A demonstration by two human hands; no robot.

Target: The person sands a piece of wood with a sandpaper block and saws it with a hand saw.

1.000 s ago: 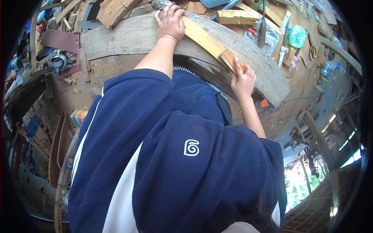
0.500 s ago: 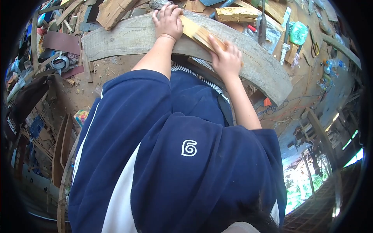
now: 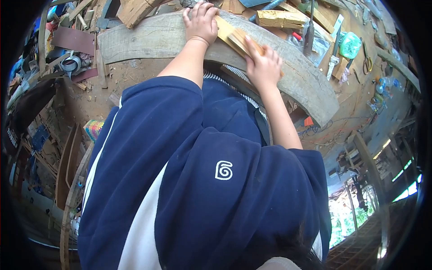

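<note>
A pale yellow strip of wood (image 3: 223,29) lies slantwise across a grey weathered plank (image 3: 150,38) in front of my body. My left hand (image 3: 201,23) presses over the strip's far end, fingers bent forward against it and the plank. In my right hand (image 3: 264,66) is a small wooden block (image 3: 239,40), gripped with the index finger stretched along its top. The block rests on the strip, partway along. My right palm hides its near end, and the block's underside cannot be seen.
Wood offcuts (image 3: 281,19) are heaped beyond the plank. To the right lie a screwdriver-like tool (image 3: 309,38), a green plastic bag (image 3: 349,45) and pliers (image 3: 368,63). A roll of grey tape (image 3: 70,64) and brown sheets (image 3: 73,40) are at the left.
The view has shifted slightly, so everything sits a little to the right and higher. My right hand and the block stay on the strip, with little movement along it. My left hand holds its place.
</note>
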